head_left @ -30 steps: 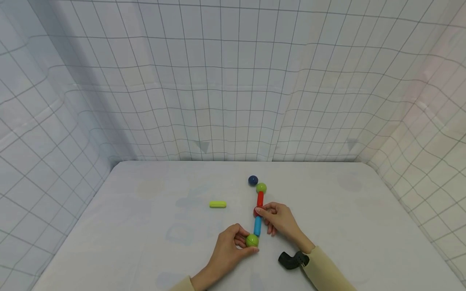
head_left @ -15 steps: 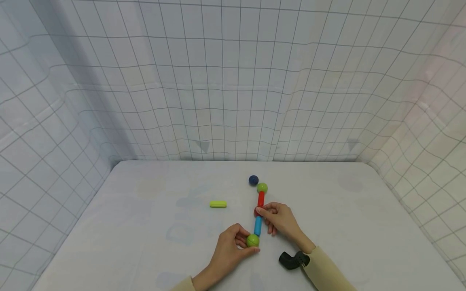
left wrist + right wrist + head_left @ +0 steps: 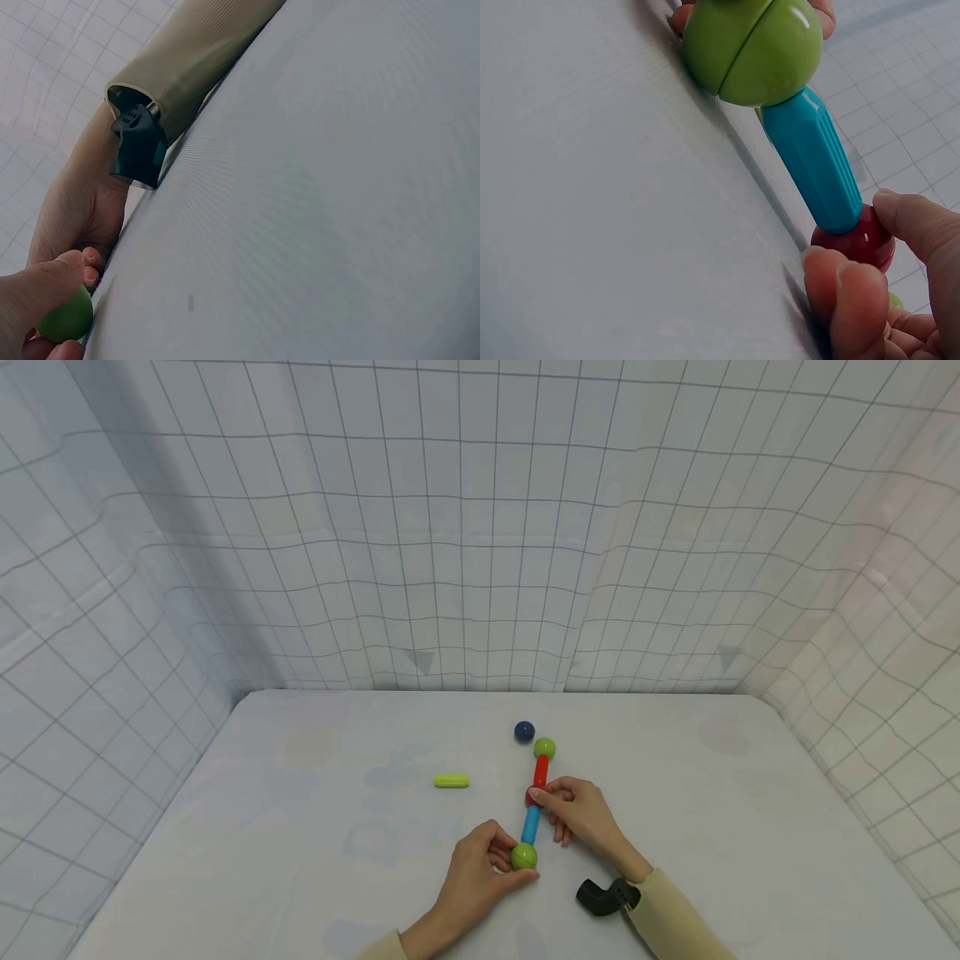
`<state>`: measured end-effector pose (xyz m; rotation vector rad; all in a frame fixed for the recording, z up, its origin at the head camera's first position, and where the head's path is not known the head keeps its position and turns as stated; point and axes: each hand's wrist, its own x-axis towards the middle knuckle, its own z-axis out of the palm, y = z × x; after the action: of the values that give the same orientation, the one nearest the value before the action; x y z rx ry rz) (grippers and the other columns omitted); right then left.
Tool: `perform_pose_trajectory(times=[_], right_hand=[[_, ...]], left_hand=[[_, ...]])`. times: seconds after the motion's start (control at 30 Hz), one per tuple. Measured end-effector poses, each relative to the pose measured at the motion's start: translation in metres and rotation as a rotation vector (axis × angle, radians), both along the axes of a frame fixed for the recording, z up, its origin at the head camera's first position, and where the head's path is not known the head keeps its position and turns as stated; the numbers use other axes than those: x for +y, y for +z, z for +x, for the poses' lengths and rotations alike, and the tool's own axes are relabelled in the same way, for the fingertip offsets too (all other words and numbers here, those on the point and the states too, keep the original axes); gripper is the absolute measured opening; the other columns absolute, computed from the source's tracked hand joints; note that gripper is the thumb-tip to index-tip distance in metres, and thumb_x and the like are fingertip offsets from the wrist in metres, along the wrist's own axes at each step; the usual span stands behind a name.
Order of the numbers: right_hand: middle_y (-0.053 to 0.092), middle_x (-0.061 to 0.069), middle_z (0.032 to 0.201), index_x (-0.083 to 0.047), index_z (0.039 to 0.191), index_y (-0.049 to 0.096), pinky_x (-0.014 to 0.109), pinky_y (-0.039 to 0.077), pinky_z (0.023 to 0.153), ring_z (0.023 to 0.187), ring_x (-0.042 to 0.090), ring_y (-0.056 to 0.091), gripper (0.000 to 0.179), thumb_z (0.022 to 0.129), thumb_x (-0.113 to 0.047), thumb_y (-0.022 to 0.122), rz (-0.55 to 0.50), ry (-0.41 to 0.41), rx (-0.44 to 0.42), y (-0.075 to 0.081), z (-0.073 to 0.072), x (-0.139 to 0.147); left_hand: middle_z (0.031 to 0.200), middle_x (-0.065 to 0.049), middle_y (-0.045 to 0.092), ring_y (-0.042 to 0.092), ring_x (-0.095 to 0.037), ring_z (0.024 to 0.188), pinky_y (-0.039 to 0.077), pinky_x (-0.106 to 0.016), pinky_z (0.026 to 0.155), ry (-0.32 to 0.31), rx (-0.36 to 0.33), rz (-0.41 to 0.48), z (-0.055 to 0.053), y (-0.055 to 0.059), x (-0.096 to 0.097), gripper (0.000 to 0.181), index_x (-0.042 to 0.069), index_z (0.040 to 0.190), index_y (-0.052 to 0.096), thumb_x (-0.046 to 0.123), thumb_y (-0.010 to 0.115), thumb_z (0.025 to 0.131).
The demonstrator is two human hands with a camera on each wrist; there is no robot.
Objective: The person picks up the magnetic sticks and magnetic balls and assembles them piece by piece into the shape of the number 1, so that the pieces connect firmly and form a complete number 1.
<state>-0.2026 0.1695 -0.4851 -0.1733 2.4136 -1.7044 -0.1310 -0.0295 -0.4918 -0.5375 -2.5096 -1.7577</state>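
Note:
A row of balls and rods lies on the white table. My left hand pinches the near green ball between thumb and fingers. That ball touches the near end of a blue rod. At the rod's other end, my right hand pinches a dark red ball, partly covered by the fingers. Beyond it a red rod leads to a far green ball. The left wrist view shows the held green ball partly behind the thumb.
A dark blue ball sits just left of the far green ball. Off to the left lies a yellow-green rod. A black wrist device is at the right sleeve. White gridded curtains stand behind the table.
The near green ball and the blue rod's near end have closed the small gap between them. The row tilts slightly more. Both hands keep their grips.

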Motion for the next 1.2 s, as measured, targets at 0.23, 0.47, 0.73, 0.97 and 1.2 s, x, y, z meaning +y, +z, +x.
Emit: perform_pose_trajectory(times=[0.23, 0.47, 0.73, 0.97, 1.2], right_hand=[[0.058, 0.008, 0.062, -0.001, 0.098, 0.064, 0.033, 0.048, 0.039, 0.039, 0.019, 0.055, 0.044, 0.085, -0.042, 0.07, -0.001, -0.002, -0.003, 0.0006, 0.0, -0.0004], [0.058, 0.008, 0.062, -0.001, 0.098, 0.063, 0.032, 0.048, 0.039, 0.039, 0.018, 0.055, 0.043, 0.085, -0.042, 0.07, -0.006, -0.006, -0.009, 0.0014, 0.0006, -0.0005], [0.058, 0.008, 0.062, 0.0, 0.097, 0.063, 0.031, 0.047, 0.038, 0.038, 0.017, 0.055, 0.042, 0.085, -0.04, 0.069, -0.003, -0.009, -0.004, 0.0001, 0.0001, 0.0002], [0.058, 0.008, 0.062, 0.0, 0.097, 0.062, 0.03, 0.047, 0.038, 0.039, 0.017, 0.055, 0.042, 0.086, -0.041, 0.068, 0.011, -0.008, 0.0, 0.0012, 0.0004, 0.0005], [0.058, 0.008, 0.062, 0.0, 0.096, 0.061, 0.031, 0.047, 0.038, 0.039, 0.016, 0.054, 0.043, 0.086, -0.041, 0.069, 0.017, -0.012, 0.008, 0.0021, 0.0009, 0.0001]], left_hand=[[0.081, 0.006, 0.057, 0.058, -0.005, 0.067, 0.051, -0.022, 0.06, 0.0, 0.018, -0.005, -0.0008, -0.0005, 0.0003, 0.036, 0.013, 0.089, 0.057, 0.022, 0.086, 0.07], [0.081, 0.006, 0.058, 0.058, -0.007, 0.066, 0.051, -0.022, 0.06, -0.013, 0.019, 0.016, -0.0006, -0.0004, 0.0004, 0.036, 0.012, 0.089, 0.058, 0.022, 0.086, 0.069], [0.081, 0.006, 0.058, 0.059, -0.007, 0.068, 0.051, -0.022, 0.06, -0.026, 0.011, 0.023, 0.0002, 0.0009, 0.0019, 0.034, 0.012, 0.092, 0.06, 0.02, 0.085, 0.07], [0.08, 0.007, 0.059, 0.059, -0.006, 0.067, 0.051, -0.022, 0.06, -0.034, 0.002, 0.016, 0.001, 0.002, 0.0065, 0.032, 0.011, 0.092, 0.061, 0.02, 0.085, 0.072], [0.08, 0.008, 0.058, 0.057, -0.006, 0.068, 0.051, -0.021, 0.06, -0.024, 0.003, 0.0, 0.0009, 0.0004, 0.0068, 0.033, 0.012, 0.092, 0.06, 0.024, 0.084, 0.072]])
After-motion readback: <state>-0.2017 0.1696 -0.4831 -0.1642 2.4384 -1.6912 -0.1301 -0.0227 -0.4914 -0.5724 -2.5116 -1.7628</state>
